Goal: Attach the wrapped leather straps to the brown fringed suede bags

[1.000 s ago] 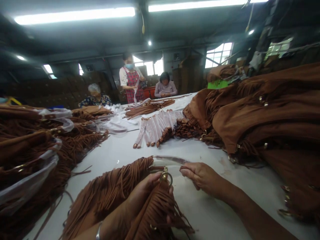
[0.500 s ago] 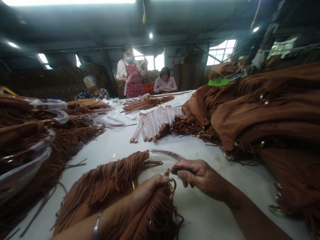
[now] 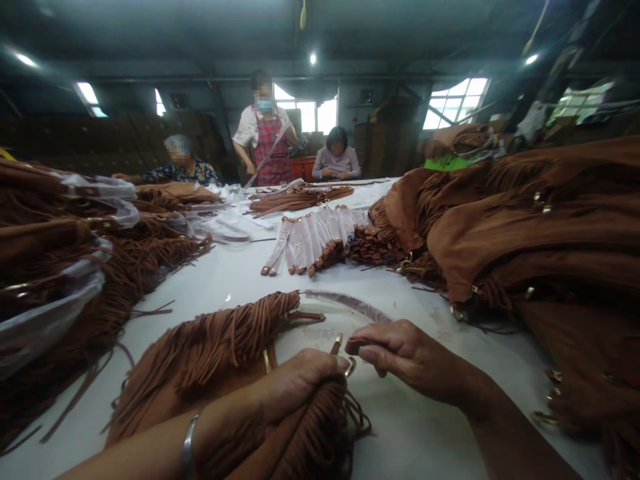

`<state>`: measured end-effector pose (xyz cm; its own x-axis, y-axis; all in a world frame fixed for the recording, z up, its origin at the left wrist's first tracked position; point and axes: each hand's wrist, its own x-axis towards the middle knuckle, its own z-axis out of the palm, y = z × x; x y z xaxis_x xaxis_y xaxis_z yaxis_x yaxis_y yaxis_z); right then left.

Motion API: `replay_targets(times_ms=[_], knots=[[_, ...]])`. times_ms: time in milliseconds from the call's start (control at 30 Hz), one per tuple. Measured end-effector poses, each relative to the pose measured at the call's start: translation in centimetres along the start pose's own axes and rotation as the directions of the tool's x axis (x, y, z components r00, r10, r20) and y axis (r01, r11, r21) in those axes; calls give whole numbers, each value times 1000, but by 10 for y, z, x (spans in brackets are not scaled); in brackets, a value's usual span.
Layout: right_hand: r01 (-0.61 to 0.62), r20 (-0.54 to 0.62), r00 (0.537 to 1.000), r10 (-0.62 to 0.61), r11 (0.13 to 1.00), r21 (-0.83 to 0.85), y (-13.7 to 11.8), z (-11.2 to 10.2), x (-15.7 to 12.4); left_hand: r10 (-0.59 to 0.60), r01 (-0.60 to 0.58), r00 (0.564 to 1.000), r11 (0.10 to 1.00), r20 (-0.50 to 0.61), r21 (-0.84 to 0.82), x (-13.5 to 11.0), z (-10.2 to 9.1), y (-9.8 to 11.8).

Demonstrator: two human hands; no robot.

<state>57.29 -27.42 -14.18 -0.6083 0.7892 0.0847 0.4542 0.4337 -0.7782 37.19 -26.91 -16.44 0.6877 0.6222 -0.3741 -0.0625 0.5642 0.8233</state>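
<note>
A brown fringed bag (image 3: 200,360) lies on the white table in front of me. My left hand (image 3: 305,380) is closed on its near end, beside a gold metal ring (image 3: 351,368). A short tab with a gold tip (image 3: 339,342) sticks up by the left thumb. My right hand (image 3: 400,350) pinches the brown end of a strap (image 3: 357,344), just right of the ring and apart from it. The strap's plastic-wrapped length (image 3: 350,303) curves back from the right hand to the bag's far corner. Part of the bag is hidden under my left forearm.
Brown fringed bags are heaped at the right (image 3: 540,233) and the left (image 3: 45,247). Plastic-wrapped straps (image 3: 315,237) lie in a row mid-table, with loose brown straps (image 3: 300,199) beyond. Several people are at the far side, one standing in a checked apron (image 3: 273,150).
My right hand has turned slightly, still pinching the strap end near the ring. The ring and tab in my left hand have tilted. The standing person's arm has lowered.
</note>
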Motion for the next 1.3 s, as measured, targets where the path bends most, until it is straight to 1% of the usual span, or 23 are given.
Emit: replay_targets(times_ms=[100,200,300,367,467,533,633,733,833,967,1033,1100,1233,1300], knots=[[17,42,999,-14,997,-71,-4,-4,-2,-25,26,999,999,-29,44,2,-3,-3],[44,78,996,-35,992,-115,-5,-7,-5,-45,47,999,997,-24,61,3,-4,-6],[37,90,996,-24,989,-143,-4,-9,-8,-46,47,999,995,-14,89,4,-4,-5],[12,107,994,2,992,-124,-4,-9,-8,-41,41,999,994,3,106,4,-4,-4],[-37,161,986,43,999,-40,-3,-8,-6,-27,24,999,992,21,123,5,-5,-3],[-49,166,985,48,999,0,-2,-7,-5,-29,26,999,993,27,116,6,-5,-4],[-3,116,993,7,999,-31,0,-6,-5,-64,63,998,995,9,78,6,-4,-4],[66,94,994,-53,988,-142,1,-5,-6,-83,87,995,993,-50,82,5,-4,-6],[118,89,991,-100,967,-224,2,-4,-6,-72,81,994,992,-86,101,5,-6,-9],[148,77,988,-131,947,-287,0,-2,-6,-20,26,998,995,-60,100,6,-7,-15],[137,79,990,-119,945,-298,-1,-1,-7,36,-31,999,992,-35,119,6,-8,-18],[120,81,992,-100,945,-305,-3,-1,-8,76,-70,997,982,-26,173,7,-8,-21],[115,53,993,-102,926,-359,-6,0,-12,122,-112,992,961,-26,252,8,-7,-26],[113,24,993,-114,899,-423,-8,2,-13,160,-138,985,950,-58,279,8,-6,-28]])
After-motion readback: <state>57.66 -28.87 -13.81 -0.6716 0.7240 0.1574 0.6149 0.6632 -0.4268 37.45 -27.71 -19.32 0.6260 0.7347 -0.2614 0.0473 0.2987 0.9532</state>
